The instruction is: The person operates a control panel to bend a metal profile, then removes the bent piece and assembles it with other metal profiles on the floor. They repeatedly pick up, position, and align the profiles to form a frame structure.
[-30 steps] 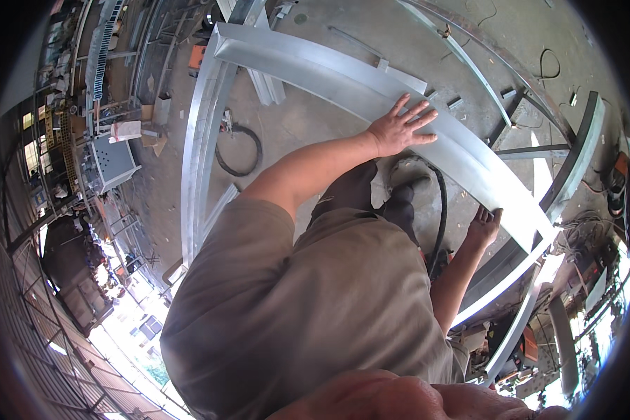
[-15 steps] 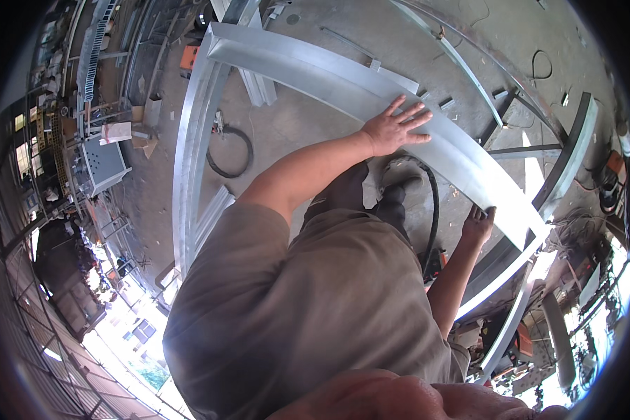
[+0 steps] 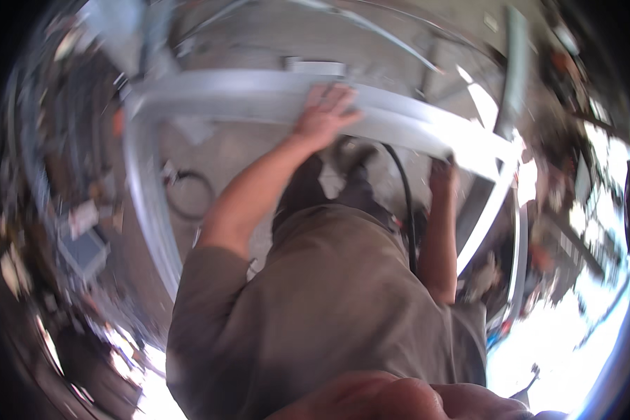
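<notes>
Beam [image 3: 399,119] blurred; left hand [image 3: 326,113] splayed on it; right hand's [image 3: 442,178] grip I cannot tell.

The metal beam [image 3: 231,92] is silvery grey, the shirt [image 3: 336,301] plain grey-brown, the cable [image 3: 408,199] black.

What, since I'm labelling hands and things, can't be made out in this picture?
Right hand: head view, motion blur hides how it meets the beam.
Left hand: head view, its own back hides the palm.
Black cable: head view, the shirt hides its lower end.
</notes>
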Demonstrator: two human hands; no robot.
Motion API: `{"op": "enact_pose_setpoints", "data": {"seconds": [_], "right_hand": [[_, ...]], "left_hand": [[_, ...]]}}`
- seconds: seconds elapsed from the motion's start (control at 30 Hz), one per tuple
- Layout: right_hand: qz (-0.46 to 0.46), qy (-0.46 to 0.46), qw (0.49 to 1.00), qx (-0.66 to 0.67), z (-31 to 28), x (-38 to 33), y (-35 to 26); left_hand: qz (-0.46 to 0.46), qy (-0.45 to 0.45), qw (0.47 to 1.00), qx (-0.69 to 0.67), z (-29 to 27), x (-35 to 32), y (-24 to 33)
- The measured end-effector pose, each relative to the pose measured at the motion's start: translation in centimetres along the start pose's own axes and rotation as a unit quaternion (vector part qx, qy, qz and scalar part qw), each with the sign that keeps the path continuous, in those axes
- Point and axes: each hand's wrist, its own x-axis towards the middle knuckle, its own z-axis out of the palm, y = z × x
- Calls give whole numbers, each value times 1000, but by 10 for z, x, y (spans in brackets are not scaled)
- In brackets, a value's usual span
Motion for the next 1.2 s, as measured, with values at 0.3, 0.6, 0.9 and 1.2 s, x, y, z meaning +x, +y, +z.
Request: {"op": "enact_pose_setpoints", "data": {"seconds": [0.3,0.6,0.9,1.2], "right_hand": [[-5,50,995,83,6,-9,3],[6,54,996,65,11,-14,0],[-20,52,996,75,13,-22,-3],[-24,60,995,73,14,-24,-3]], "left_hand": [[-18,-123,979,163,-8,9,15],[-8,-119,975,188,-1,8,13],[4,-126,971,202,-5,8,14],[5,-121,977,177,-6,9,15]]}}
